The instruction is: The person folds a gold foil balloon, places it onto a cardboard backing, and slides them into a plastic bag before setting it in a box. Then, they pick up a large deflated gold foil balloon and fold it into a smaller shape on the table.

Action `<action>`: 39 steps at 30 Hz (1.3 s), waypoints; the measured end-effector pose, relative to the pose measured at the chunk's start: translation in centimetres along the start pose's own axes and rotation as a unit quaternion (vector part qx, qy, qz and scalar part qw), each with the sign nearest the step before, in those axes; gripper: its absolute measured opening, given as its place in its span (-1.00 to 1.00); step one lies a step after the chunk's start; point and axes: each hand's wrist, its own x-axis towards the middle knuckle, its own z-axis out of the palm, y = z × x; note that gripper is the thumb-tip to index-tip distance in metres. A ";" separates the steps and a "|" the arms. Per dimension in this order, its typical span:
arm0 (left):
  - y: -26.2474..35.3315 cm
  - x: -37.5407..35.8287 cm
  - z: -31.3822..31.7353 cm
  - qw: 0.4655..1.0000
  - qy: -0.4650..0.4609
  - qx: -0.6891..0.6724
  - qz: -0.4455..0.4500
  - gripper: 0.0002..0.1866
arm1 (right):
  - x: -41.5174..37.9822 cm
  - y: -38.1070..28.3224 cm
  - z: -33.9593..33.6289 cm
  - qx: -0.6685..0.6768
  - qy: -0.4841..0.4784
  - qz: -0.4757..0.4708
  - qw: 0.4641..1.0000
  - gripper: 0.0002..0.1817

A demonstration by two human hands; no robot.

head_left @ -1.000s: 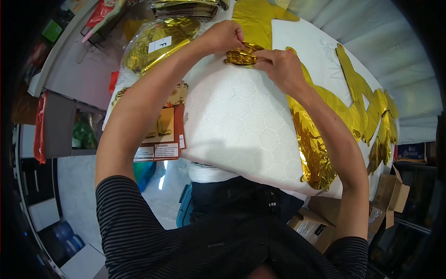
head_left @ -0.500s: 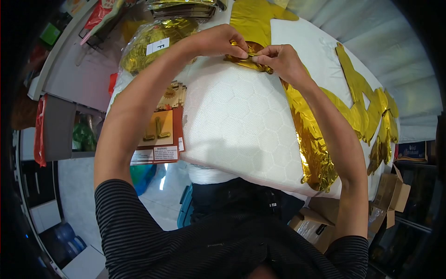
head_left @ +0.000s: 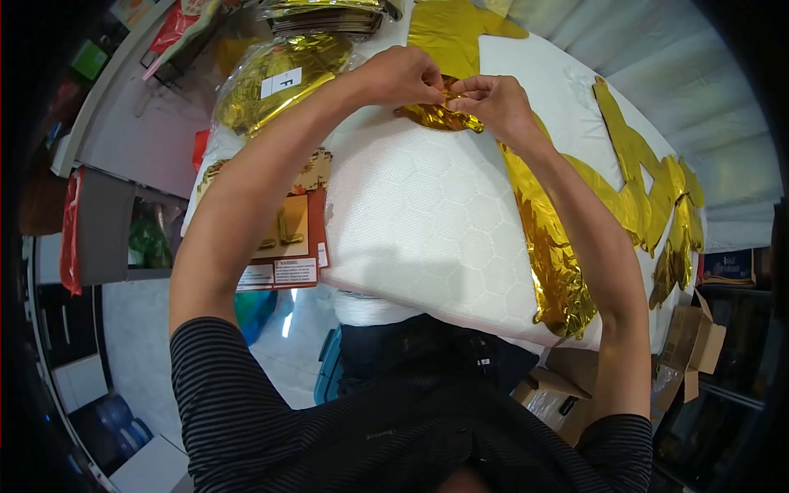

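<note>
A crumpled gold foil balloon lies at the far part of the white padded surface, under both hands. My left hand pinches its edge with thumb and fingers. Close beside it, my right hand is also closed in a pinch on the foil. The fingertips nearly meet, and what lies exactly between them is too small to make out. Just beyond, a flat gold foil balloon is spread out. Another long gold foil balloon stretches beneath my right forearm.
Left of the hands lies a clear bag of gold foil labelled F. Printed cards are under my left forearm. More flat gold balloons lie at right, near a white curtain. An open cardboard box stands lower right.
My left hand has shifted slightly right and its fingers have curled in more. The foil under the hands has bunched and tilted a little. My right hand has barely moved.
</note>
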 end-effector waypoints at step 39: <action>2.0 5.3 -0.5 0.968 0.059 0.236 -0.066 -0.77 | 12.5 -1.1 -8.0 0.020 0.038 -0.031 0.999 -0.79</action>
